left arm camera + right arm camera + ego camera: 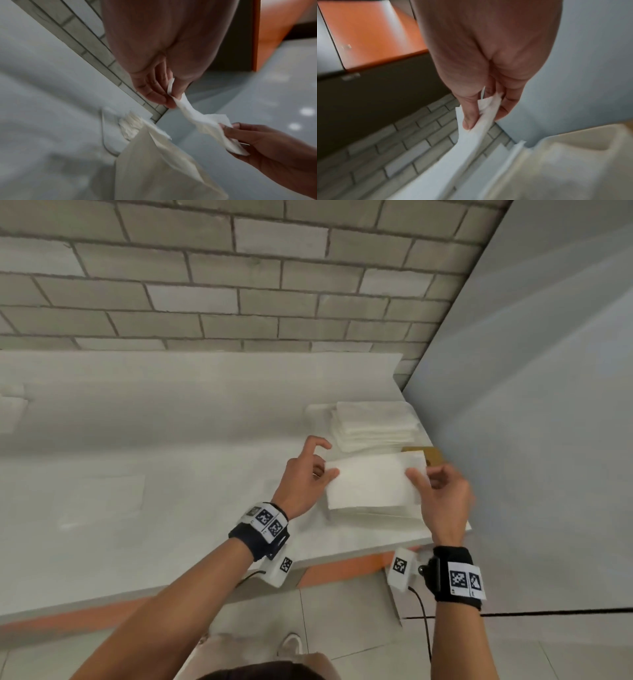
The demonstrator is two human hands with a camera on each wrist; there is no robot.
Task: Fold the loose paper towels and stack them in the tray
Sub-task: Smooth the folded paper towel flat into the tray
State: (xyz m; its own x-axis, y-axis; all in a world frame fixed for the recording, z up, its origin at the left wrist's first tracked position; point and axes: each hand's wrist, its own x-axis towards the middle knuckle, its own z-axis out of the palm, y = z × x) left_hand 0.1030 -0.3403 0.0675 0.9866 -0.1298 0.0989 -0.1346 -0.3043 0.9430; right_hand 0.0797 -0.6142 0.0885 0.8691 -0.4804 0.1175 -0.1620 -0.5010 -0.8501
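I hold a white paper towel (371,479) stretched between both hands, just above the table. My left hand (329,474) pinches its left edge with the index finger lifted. My right hand (419,477) pinches the right edge. Beneath it lies a pile of loose towels (373,513) near the table's front right corner. Behind, a stack of folded towels (375,424) sits in a shallow white tray (310,410). The left wrist view shows the left hand (171,100) pinching the sagging towel (202,119), with the right hand (228,129) at its other end. In the right wrist view, thumb and fingers of the right hand (481,119) clamp the towel (471,143).
The white table (154,474) ends at a grey wall (531,405) on the right and a brick wall (205,285) behind. A tan flat object (432,456) lies at the right edge beside the stack. Another white item (12,412) sits at the far left.
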